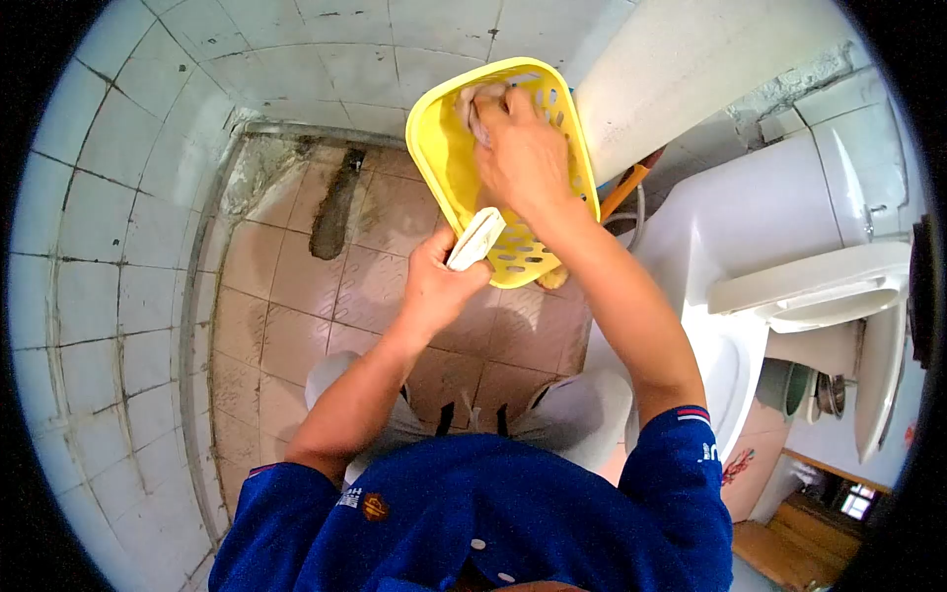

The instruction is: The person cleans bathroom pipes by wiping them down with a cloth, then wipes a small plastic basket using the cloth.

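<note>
A yellow plastic basket [441, 163] with oval holes in its side is tilted with its open mouth towards me. My left hand [439, 288] is closed at its near rim, thumb and fingers around a pale, flat, oblong piece [477, 239] that looks like a handle of the basket. Inside the basket, my right hand [525, 158] presses a greyish-white cloth [472, 111] against the upper inner wall. The fingers are bent over the cloth and partly hide it.
On the right is a white toilet [735, 212] with its seat [809, 286] raised. A thick pale pipe [681, 79] slants behind the basket. A dark drain gap [337, 202] cuts the tiled floor [296, 266]; white tiled walls [99, 227] stand left and ahead.
</note>
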Tool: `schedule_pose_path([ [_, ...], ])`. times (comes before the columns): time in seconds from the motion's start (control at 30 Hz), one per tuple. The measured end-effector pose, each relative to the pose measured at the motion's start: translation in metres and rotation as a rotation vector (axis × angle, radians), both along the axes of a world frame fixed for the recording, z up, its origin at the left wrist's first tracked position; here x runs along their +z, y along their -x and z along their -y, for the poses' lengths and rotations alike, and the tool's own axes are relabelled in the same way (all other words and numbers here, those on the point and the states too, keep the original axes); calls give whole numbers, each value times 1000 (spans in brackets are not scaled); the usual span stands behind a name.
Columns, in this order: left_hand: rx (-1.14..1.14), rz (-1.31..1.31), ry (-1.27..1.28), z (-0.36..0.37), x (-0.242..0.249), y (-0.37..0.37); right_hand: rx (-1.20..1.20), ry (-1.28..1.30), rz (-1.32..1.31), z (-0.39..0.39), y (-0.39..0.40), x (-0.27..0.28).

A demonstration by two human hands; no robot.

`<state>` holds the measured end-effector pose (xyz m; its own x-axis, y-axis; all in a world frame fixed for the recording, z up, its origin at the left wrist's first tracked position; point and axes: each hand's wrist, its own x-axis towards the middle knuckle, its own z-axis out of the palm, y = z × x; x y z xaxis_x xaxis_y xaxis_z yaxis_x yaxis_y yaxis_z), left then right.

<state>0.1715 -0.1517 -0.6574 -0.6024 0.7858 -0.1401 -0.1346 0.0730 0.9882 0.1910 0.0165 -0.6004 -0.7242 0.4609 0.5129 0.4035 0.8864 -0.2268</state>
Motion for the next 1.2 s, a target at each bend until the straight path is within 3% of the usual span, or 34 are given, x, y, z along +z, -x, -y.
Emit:
schedule_pose_path([
  [0.03,-3,0,0,1,2,0,-3,0,0,-4,4,-3],
  [0.1,-14,-159,116,2,8,0,-62,-239,51,-10,10,-9],
  [0.23,-15,-202,100,3,11,-2,-145,-235,359,-4,8,-21],
  [0.3,26,-54,2,4,11,-4,-202,-241,512,0,4,-35],
  [0.37,27,-62,3,5,1,0,-182,-247,628,9,-5,-25],
  [0.43,25,-74,2,4,-2,2,-53,-102,939,13,-12,-13],
  [0.57,17,-26,-15,4,-4,-1,-4,-21,993,13,-19,-11],
  [0.63,2,-28,-17,4,-9,-1,93,86,1178,10,-20,-2],
  [0.77,-43,-26,-12,6,-18,0,158,278,1246,7,-14,-2],
  [0.87,-22,-3,-14,4,-6,-5,199,697,1186,-1,-12,-26],
  [0.97,-36,-30,-6,7,-6,-4,331,848,1256,-7,-1,-51],
  [1.0,-28,-17,11,9,-6,-3,314,863,1234,-10,1,-56],
  [1.07,7,-15,18,8,0,-5,511,790,1140,-16,1,-56],
  [1.2,104,79,-70,10,-7,3,445,884,922,-11,-20,-24],
])
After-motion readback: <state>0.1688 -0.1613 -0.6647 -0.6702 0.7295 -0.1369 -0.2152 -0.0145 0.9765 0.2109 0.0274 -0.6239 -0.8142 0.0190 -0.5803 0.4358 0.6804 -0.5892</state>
